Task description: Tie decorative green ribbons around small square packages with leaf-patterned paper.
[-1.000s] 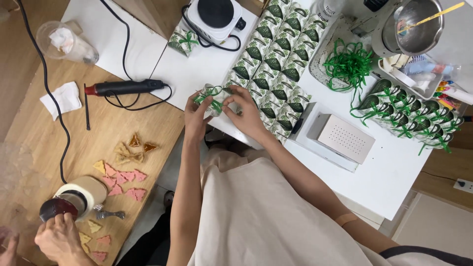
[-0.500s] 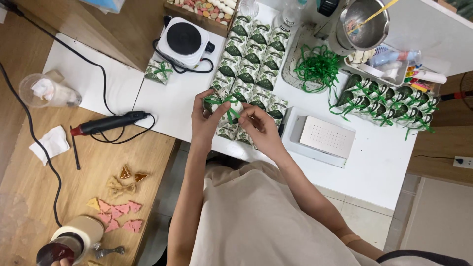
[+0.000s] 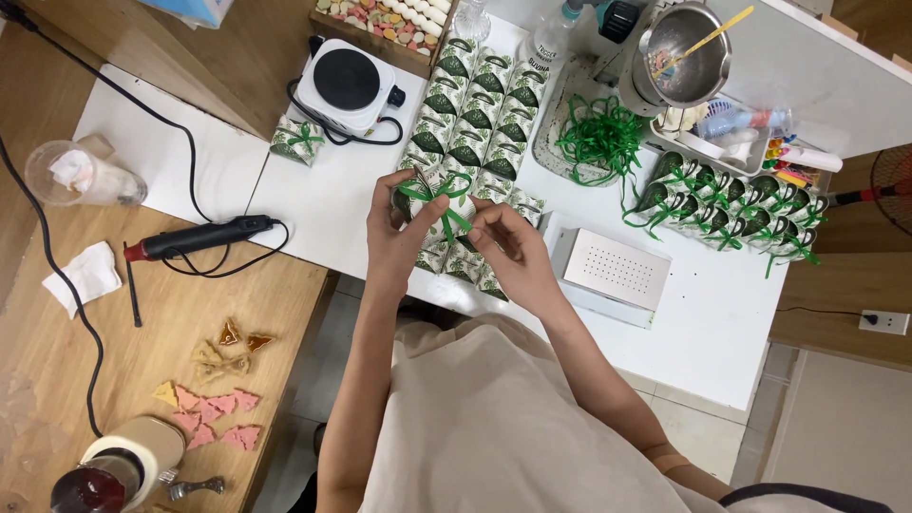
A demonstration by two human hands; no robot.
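Note:
My left hand [image 3: 397, 237] and my right hand [image 3: 508, 249] hold a small white box with a green leaf print [image 3: 427, 195] between them, above the white table [image 3: 323, 199]. A green ribbon bow [image 3: 439, 198] sits on the box, and the fingers of both hands pinch its ends. Just beyond the hands, several rows of the same leaf-print boxes [image 3: 470, 95] lie flat without ribbons. Part of the held box is hidden by my fingers.
A pile of green ribbon [image 3: 598, 141] lies in a tray; ribboned boxes [image 3: 731, 204] line up at right. A white perforated box [image 3: 613, 271], a small hot plate [image 3: 347, 84], a metal pot [image 3: 686, 52], one ribboned box [image 3: 296, 141], a black corded tool [image 3: 199, 237] and coloured shapes [image 3: 214, 413] surround them.
The view has shifted, so the table sits lower in the frame. My hands have stayed together on the box and the ribbon now forms a bow on it.

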